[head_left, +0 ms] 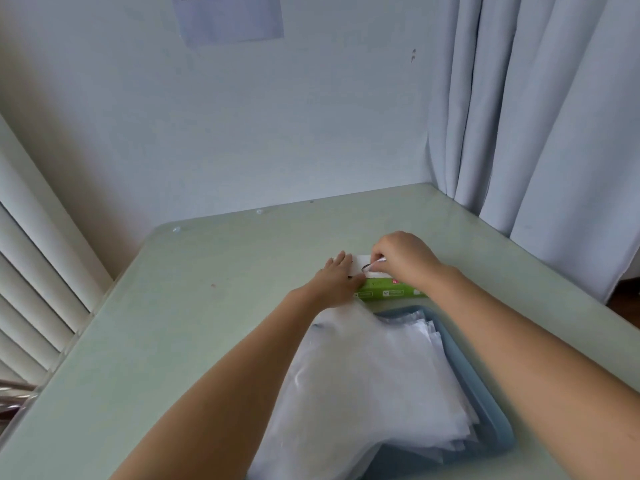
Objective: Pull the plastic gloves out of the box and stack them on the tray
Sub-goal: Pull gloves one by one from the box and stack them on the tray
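Observation:
A green and white glove box (388,289) lies on the table beyond the tray. My left hand (337,280) rests flat on the box's left end, holding it down. My right hand (401,256) is over the box's top opening, its fingertips pinched on a bit of clear plastic glove (375,263) that pokes out of it. A blue tray (485,393) sits in front of me with a thick stack of translucent white gloves (367,382) on it; the stack spills over the tray's left and near edges.
The pale green table (194,306) stands in a corner, with a wall behind it. Grey curtains (540,116) hang at the right, and white window slats (31,271) run along the left. The table's right edge drops off near the curtain.

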`<state>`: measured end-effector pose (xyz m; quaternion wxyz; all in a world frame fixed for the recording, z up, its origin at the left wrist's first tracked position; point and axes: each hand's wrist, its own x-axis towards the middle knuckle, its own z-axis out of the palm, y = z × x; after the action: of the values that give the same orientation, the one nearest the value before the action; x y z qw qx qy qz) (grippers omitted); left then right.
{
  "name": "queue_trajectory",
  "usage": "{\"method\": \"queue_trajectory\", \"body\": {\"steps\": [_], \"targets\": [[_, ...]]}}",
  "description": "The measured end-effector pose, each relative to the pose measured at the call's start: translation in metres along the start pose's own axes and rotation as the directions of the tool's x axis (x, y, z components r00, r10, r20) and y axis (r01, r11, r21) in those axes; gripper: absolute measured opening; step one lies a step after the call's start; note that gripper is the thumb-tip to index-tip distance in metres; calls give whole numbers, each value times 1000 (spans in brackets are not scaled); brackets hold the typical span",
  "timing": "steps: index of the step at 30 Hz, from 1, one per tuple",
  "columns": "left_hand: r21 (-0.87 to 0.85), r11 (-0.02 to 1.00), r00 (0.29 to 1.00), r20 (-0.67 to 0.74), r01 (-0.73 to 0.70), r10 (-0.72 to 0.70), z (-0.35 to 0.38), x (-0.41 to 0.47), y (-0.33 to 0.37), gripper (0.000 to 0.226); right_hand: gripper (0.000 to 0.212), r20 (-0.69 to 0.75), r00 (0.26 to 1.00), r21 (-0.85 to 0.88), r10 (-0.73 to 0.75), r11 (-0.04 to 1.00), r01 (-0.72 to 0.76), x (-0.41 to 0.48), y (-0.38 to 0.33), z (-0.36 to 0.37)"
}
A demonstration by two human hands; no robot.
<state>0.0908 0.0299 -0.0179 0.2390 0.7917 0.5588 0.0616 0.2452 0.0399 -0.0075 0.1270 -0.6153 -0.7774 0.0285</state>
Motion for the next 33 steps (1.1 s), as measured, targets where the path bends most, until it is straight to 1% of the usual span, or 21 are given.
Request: {"method": "queue_trajectory", "body": {"steps": [2,4,6,8,11,13,15,17,19,24,26,28,30,31,32,33], "targets": [[-16,1000,999,30,13,-13,2,2,-5,64,18,-1,1000,27,22,999,-22,-1,0,1],[-5,1000,999,42,10,-10,3,4,-8,67,19,-27,997,119,76,990,-72,-2,1,2],[-5,1000,999,50,3,-3,4,4,-9,71,12,-34,990,246,135,962,-122,-3,2,-3],[-15,1000,999,53,-3,4,5,3,-10,77,1,-10,982,349,190,921,-175,-4,0,-10],[-35,999,998,56,-12,14,5,2,-13,81,3,11,963,425,269,871,-249,-6,-2,-12],[-56,998,998,56,-19,22,4,2,-15,81,4,19,945,521,328,803,-289,-8,-1,-10],[-82,996,998,54,-23,28,3,3,-16,81,4,29,924,637,380,706,-310,-10,3,-7],[-109,994,998,47,-28,33,2,2,-19,81,9,35,904,732,426,605,-313,-13,7,-5],[-136,990,999,32,-34,39,-1,2,-20,78,12,24,881,793,473,528,-305,-16,12,-4],[-172,984,999,1,-51,52,-4,2,-20,73,11,-15,815,922,579,323,-212,-20,30,-9],[-184,982,999,2,-49,50,-4,3,-20,74,11,-23,806,946,591,274,-173,-21,33,-10],[-198,979,999,8,-40,42,-4,4,-21,75,11,-58,800,957,597,261,-126,-21,32,-14],[-201,979,999,7,-39,41,-3,5,-22,74,12,-117,800,959,589,276,-63,-19,33,-19],[-197,979,999,3,-43,44,-3,5,-22,73,12,-152,811,951,565,308,-36,-20,33,-24],[-197,979,999,0,-45,46,-2,5,-22,73,13,-196,829,927,524,374,-17,-20,33,-27],[-199,979,999,-1,-46,47,-2,5,-22,73,12,-246,851,884,463,467,1,-20,33,-29]]}}
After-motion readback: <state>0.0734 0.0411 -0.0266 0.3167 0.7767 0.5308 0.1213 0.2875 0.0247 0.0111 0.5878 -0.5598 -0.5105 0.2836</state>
